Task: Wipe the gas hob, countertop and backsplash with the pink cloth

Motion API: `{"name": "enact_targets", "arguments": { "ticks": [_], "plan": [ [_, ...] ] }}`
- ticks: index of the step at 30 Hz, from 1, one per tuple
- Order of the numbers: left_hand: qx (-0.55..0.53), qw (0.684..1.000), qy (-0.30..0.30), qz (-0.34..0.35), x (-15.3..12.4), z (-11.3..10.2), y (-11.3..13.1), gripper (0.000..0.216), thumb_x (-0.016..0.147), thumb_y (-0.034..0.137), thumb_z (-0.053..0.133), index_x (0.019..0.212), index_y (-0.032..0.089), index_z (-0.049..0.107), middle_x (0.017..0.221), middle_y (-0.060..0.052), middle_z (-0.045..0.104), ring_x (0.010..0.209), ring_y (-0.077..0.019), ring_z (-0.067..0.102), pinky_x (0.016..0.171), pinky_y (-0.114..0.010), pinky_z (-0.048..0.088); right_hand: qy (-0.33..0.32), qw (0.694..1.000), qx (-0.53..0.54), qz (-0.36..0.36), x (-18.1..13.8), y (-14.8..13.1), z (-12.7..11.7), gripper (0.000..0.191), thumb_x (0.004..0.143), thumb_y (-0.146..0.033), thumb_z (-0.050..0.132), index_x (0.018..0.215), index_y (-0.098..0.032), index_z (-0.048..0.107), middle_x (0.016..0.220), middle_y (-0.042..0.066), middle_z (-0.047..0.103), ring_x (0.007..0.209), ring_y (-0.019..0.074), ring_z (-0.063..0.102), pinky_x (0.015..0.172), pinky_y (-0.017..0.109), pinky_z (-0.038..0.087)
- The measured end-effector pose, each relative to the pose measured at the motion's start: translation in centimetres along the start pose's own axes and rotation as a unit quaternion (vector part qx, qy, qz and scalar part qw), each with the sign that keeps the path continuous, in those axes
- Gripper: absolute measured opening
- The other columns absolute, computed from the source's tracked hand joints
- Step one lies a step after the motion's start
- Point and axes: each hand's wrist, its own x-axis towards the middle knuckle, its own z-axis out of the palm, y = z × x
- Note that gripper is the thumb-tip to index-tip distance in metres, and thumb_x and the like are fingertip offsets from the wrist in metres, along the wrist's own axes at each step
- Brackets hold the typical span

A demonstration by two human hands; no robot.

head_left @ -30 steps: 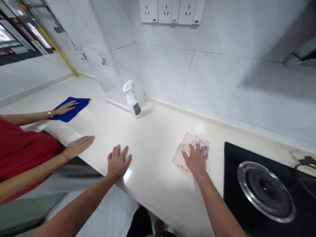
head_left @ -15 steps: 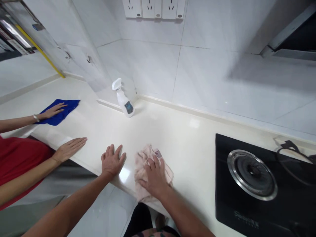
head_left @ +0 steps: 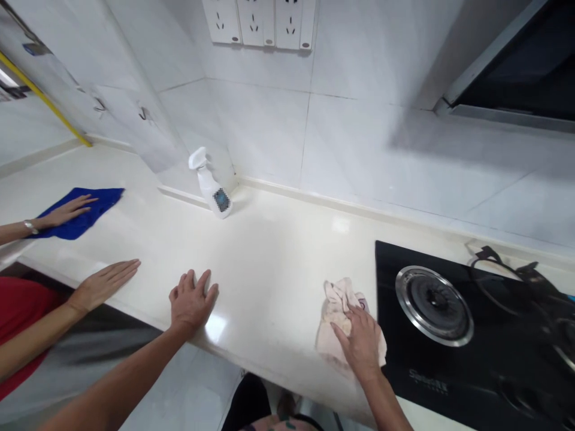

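My right hand [head_left: 360, 341] presses down on a crumpled pale pink cloth [head_left: 335, 335], fingers bent over its folds. Both are on the white countertop [head_left: 265, 287], just left of the black gas stove [head_left: 404, 359]. My left hand [head_left: 191, 302] rests near the counter's front edge with its fingers spread and nothing in it. Behind it, against the wall corner, stands a white spray bottle [head_left: 211, 185].
At the left, a co-worker in red has one hand [head_left: 69, 212] on a blue cloth [head_left: 105, 200] and another hand [head_left: 105, 287] flat on the counter. Wall sockets [head_left: 258, 24] are above. A dark range hood [head_left: 521, 72] juts out upper right.
My right hand has slid the pink cloth rightward across the counter, close to the stove. The left hand stays on the counter. The view has turned somewhat to the right.
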Motion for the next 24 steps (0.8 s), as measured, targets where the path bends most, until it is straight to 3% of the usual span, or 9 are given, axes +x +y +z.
{"name": "enact_targets", "arguments": {
  "ticks": [5,9,11,14,19,24],
  "plan": [
    [0.004,1.0,0.001,-0.004,0.2,0.2,-0.1,0.064,0.107,0.053,0.033,0.161,0.025,0.051,0.173,-0.019,0.033,0.164,-0.0376,0.022,0.128,-0.056,0.021,0.028,0.999,0.013,-0.011,-3.0,0.8,-2.1,0.052,0.106,-0.066,0.044,0.109,-0.021,0.07,0.125,0.019,0.072,0.122,0.0347,0.064,0.104,0.05,0.047],
    [0.008,1.0,0.004,-0.005,0.3,0.2,-0.1,0.064,0.107,0.053,0.033,0.162,0.024,0.05,0.173,-0.019,0.033,0.164,-0.0369,0.021,0.128,-0.055,0.021,0.101,0.989,-0.036,0.099,-2.2,2.0,-4.2,0.066,0.101,-0.076,0.041,0.117,-0.019,0.071,0.133,0.024,0.068,0.127,0.0412,0.061,0.107,0.057,0.047],
    [0.006,1.0,-0.003,-0.008,0.3,0.1,-0.1,0.065,0.107,0.054,0.033,0.162,0.024,0.05,0.174,-0.02,0.032,0.164,-0.0375,0.021,0.129,-0.056,0.021,0.106,0.979,-0.075,0.155,-1.3,2.8,-4.4,0.074,0.101,-0.075,0.034,0.132,-0.017,0.068,0.141,0.025,0.065,0.132,0.0443,0.057,0.11,0.063,0.044],
    [0.006,1.0,-0.011,-0.013,0.4,0.1,-0.1,0.065,0.107,0.054,0.034,0.162,0.023,0.05,0.174,-0.02,0.032,0.164,-0.0389,0.021,0.128,-0.057,0.022,0.066,0.974,-0.129,0.176,-0.1,3.5,-3.3,0.082,0.104,-0.069,0.021,0.149,-0.012,0.058,0.153,0.028,0.056,0.144,0.0503,0.047,0.111,0.072,0.039],
    [0.016,1.0,-0.004,-0.011,0.5,0.6,-0.4,0.065,0.106,0.053,0.035,0.162,0.024,0.049,0.174,-0.019,0.033,0.165,-0.038,0.021,0.128,-0.057,0.023,0.017,0.974,-0.176,0.139,3.0,4.3,-0.9,0.079,0.104,-0.066,0.027,0.149,-0.009,0.059,0.158,0.032,0.046,0.152,0.0543,0.033,0.115,0.073,0.034],
    [0.033,0.999,-0.007,0.0,0.6,0.9,-0.8,0.065,0.107,0.054,0.033,0.163,0.024,0.048,0.174,-0.021,0.033,0.164,-0.039,0.022,0.127,-0.058,0.025,-0.002,0.973,-0.182,0.141,9.6,6.7,-0.1,0.071,0.104,-0.06,0.034,0.149,-0.012,0.059,0.162,0.03,0.042,0.156,0.0494,0.029,0.12,0.068,0.03]
  ]
}}
